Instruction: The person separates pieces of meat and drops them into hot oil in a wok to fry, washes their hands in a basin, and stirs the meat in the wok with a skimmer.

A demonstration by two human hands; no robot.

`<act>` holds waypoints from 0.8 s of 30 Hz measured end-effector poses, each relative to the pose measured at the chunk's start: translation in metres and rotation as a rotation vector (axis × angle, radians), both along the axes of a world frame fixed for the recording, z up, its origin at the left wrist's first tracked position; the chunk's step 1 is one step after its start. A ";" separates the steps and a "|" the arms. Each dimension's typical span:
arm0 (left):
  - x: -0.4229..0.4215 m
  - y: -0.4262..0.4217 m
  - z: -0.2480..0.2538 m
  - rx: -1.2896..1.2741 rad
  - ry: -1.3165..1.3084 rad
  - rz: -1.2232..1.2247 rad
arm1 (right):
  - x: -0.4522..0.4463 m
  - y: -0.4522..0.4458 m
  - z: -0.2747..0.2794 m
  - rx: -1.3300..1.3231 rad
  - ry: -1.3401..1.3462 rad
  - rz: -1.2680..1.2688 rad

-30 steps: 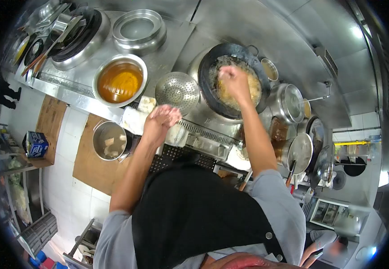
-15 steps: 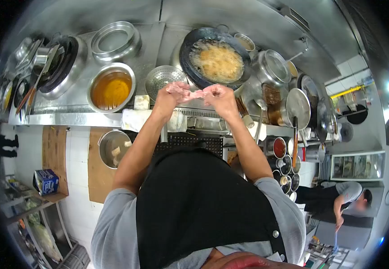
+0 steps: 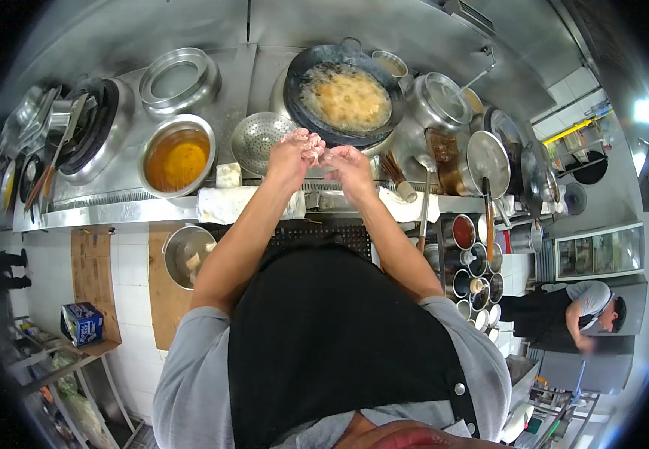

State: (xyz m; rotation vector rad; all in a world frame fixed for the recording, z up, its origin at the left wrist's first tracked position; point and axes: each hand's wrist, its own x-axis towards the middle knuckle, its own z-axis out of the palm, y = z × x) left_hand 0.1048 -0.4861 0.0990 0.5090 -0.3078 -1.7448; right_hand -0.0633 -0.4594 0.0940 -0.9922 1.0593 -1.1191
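My left hand (image 3: 288, 166), fingers closed, holds a bunched lump of raw pink meat (image 3: 308, 142). At the lump's right side, my right hand (image 3: 352, 172) has its fingers curled in a pinch against the meat's edge; exactly how much it grips is hard to see. Both hands are over the front of the stove, just short of a dark wok (image 3: 317, 129) in which pale golden food (image 3: 345, 96) bubbles in oil. A perforated metal skimmer (image 3: 253, 144) lies left of the wok, partly behind my left hand.
Left stands a steel bowl (image 3: 210, 153) of amber liquid, with a lidded pot (image 3: 156, 105) behind. A bamboo brush (image 3: 399, 179), a ladle (image 3: 424, 202) and a strainer (image 3: 487, 161) are on the right. Below are sauce containers (image 3: 465, 230). A co-worker (image 3: 586, 303) bends at far right.
The meat was stretched between both hands; now it is bunched at my left hand, and my right hand has come closer. The view has shifted slightly.
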 end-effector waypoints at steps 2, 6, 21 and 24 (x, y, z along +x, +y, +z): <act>-0.001 -0.001 0.003 0.059 -0.040 0.035 | 0.002 -0.007 -0.015 0.003 -0.030 0.020; -0.012 -0.005 -0.003 -0.033 -0.145 0.039 | 0.017 -0.009 -0.015 -0.018 0.129 0.234; 0.004 -0.008 -0.023 -0.075 -0.107 0.009 | -0.006 -0.025 0.024 0.051 0.398 0.245; -0.005 -0.006 -0.027 -0.150 -0.171 0.044 | 0.009 -0.023 0.011 0.041 0.354 0.164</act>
